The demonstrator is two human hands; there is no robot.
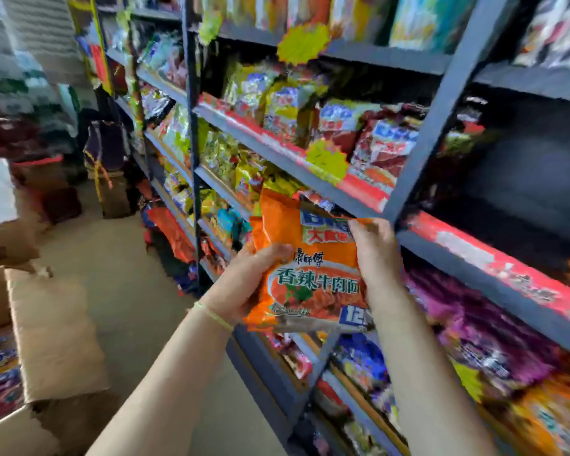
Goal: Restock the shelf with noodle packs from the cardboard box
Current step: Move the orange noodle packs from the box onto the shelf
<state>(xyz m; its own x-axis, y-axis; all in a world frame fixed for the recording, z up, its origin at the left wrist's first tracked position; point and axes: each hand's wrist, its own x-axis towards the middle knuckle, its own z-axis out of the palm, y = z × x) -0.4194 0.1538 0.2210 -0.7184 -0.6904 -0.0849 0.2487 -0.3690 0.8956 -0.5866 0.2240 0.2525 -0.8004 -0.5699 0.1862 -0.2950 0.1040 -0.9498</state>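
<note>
Holding orange pack up before the shelf, left hand and right hand both with fingers clamped on its edges. Box sitting open on floor, lower left.

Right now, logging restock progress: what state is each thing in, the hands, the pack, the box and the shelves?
left hand: grips the pack's left edge.
right hand: grips the pack's right edge.
orange noodle pack: sealed, held up in front of the shelf, not yet placed.
cardboard box: open, flap raised, packs inside.
shelf: stocked with packs; the bay at upper right looks dark, contents unclear.
</note>
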